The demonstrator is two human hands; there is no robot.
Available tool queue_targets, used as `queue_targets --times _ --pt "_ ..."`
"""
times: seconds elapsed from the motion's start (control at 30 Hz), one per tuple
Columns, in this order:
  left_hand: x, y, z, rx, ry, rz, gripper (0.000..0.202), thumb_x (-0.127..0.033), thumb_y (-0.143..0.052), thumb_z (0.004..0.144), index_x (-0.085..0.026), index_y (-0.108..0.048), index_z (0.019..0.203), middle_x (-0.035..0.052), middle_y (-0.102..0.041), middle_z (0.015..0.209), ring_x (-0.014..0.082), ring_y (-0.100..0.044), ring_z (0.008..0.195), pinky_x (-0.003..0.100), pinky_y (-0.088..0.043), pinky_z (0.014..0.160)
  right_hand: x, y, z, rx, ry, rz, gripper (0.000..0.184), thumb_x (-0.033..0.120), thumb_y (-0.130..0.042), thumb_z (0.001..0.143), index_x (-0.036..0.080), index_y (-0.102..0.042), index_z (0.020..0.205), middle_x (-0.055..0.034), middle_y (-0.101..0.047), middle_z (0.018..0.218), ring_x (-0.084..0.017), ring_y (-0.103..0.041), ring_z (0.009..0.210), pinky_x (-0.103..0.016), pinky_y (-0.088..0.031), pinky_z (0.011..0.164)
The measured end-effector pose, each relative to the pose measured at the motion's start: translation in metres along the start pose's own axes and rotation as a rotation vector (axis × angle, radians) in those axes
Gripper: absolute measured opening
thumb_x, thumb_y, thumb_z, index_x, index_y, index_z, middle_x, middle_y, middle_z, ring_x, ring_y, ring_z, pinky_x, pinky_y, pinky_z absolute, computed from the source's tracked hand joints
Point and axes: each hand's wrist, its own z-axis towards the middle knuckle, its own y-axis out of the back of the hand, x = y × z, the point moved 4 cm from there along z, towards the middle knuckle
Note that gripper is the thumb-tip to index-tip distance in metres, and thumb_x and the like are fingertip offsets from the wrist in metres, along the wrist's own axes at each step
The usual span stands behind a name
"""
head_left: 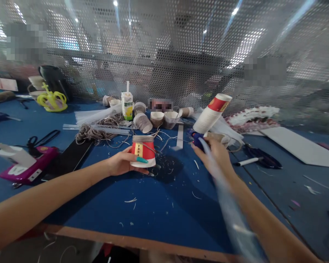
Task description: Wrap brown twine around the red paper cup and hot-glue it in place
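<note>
In my left hand (124,160) is a red and white paper cup (144,150), held bottom-up over the table, with my fingers closed around it. Grey-brown cord (143,138) wraps the cup's narrow top end, and a strand hangs across its side. My right hand (214,151) grips a dark blue glue gun (197,139), whose nozzle is hard to make out. A long clear glue stick (226,193) trails from the gun back along my right forearm, blurred. Just beyond that hand leans a stack of paper cups (208,118), the end one red.
Several cord-wrapped cups (143,122) and a drink carton (127,106) stand at the back. Loose cord (94,134) lies left of centre. A purple power strip (30,170) is at left, a yellow crown (52,100) behind it. White board (304,146) lies right; scraps litter the blue table (164,212).
</note>
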Motion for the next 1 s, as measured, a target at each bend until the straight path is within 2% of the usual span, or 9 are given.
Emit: queue_targets --times 0.07,0.13,0.27,0.4,0.53,0.67,0.83,0.9,1.0 --pt "-0.001 0.006 0.0 -0.015 0.0 -0.039 0.06 -0.02 -0.073 0.057 -0.017 -0.06 0.116 0.0095 -0.073 0.1 0.0257 -0.068 0.091 0.033 -0.053 0.071 0.004 -0.003 -0.004 0.097 -0.125 0.198 0.031 0.045 -0.059 0.08 0.02 -0.054 0.098 -0.0117 -0.07 0.09 -0.033 -0.069 0.079 -0.051 -0.054 0.071" --pt "-0.001 0.01 0.0 -0.019 0.006 -0.061 0.055 -0.023 -0.072 0.06 -0.016 -0.061 0.114 0.0087 -0.074 0.099 0.0225 -0.068 0.087 0.029 -0.051 0.068 0.011 -0.008 -0.011 0.194 -0.239 0.427 0.034 0.047 -0.059 0.082 0.022 -0.05 0.102 -0.0048 -0.07 0.072 -0.027 -0.069 0.056 -0.043 -0.056 0.054" --pt "-0.002 0.013 0.001 -0.04 -0.036 -0.032 0.051 -0.031 -0.075 0.063 -0.016 -0.062 0.11 0.0078 -0.074 0.099 0.0215 -0.067 0.093 0.033 -0.049 0.082 0.026 -0.012 -0.02 0.195 -0.321 0.694 0.034 0.049 -0.061 0.08 0.022 -0.049 0.097 0.0063 -0.057 0.039 -0.023 -0.06 0.034 -0.034 -0.052 0.038" --pt "0.002 0.014 0.002 -0.078 -0.065 -0.001 0.06 -0.031 -0.085 0.054 -0.016 -0.062 0.107 0.0071 -0.074 0.095 0.0224 -0.067 0.094 0.035 -0.047 0.088 0.034 -0.013 -0.025 0.123 -0.283 0.667 0.03 0.043 -0.071 0.073 0.018 -0.06 0.085 0.0039 -0.058 0.038 -0.019 -0.059 0.033 -0.029 -0.051 0.037" --pt "0.002 0.014 0.003 -0.123 -0.041 -0.03 0.06 -0.045 -0.081 0.062 -0.018 -0.061 0.111 0.0076 -0.074 0.095 0.0224 -0.067 0.087 0.032 -0.051 0.072 0.038 -0.014 -0.03 0.161 -0.329 0.743 0.029 0.043 -0.076 0.067 0.018 -0.062 0.069 0.0026 -0.056 0.036 -0.018 -0.056 0.031 -0.032 -0.056 0.043" --pt "0.002 0.013 0.002 -0.137 0.016 -0.032 0.06 -0.056 -0.072 0.069 -0.018 -0.06 0.114 0.0099 -0.071 0.1 0.0227 -0.066 0.086 0.029 -0.051 0.061 0.046 -0.014 -0.033 0.234 -0.312 0.895 0.03 0.044 -0.075 0.07 0.016 -0.064 0.068 0.0031 -0.054 0.036 -0.015 -0.05 0.027 -0.032 -0.056 0.041" --pt "0.005 0.014 0.002 -0.173 -0.041 0.016 0.063 -0.036 -0.085 0.055 -0.019 -0.059 0.11 0.006 -0.071 0.093 0.0172 -0.066 0.078 0.02 -0.046 0.052 0.054 -0.02 -0.04 0.302 -0.221 1.008 0.028 0.041 -0.077 0.07 0.015 -0.068 0.077 0.0047 -0.055 0.036 -0.012 -0.051 0.028 -0.03 -0.056 0.042" --pt "0.007 0.01 0.004 -0.145 -0.036 0.048 0.06 -0.029 -0.083 0.056 -0.018 -0.058 0.109 0.0066 -0.071 0.093 0.0196 -0.067 0.082 0.023 -0.048 0.055 0.055 -0.026 -0.046 0.338 -0.219 1.053 0.024 0.038 -0.078 0.071 0.016 -0.069 0.076 0.0065 -0.051 0.034 -0.011 -0.046 0.026 -0.029 -0.053 0.039" --pt "0.008 0.003 0.005 -0.111 -0.019 0.045 0.059 -0.029 -0.08 0.058 -0.016 -0.057 0.111 0.0085 -0.071 0.096 0.0248 -0.067 0.092 0.036 -0.053 0.075 0.054 -0.032 -0.054 0.365 -0.224 1.072 0.023 0.039 -0.077 0.071 0.018 -0.071 0.078 0.009 -0.045 0.03 -0.009 -0.041 0.023 -0.027 -0.05 0.036"
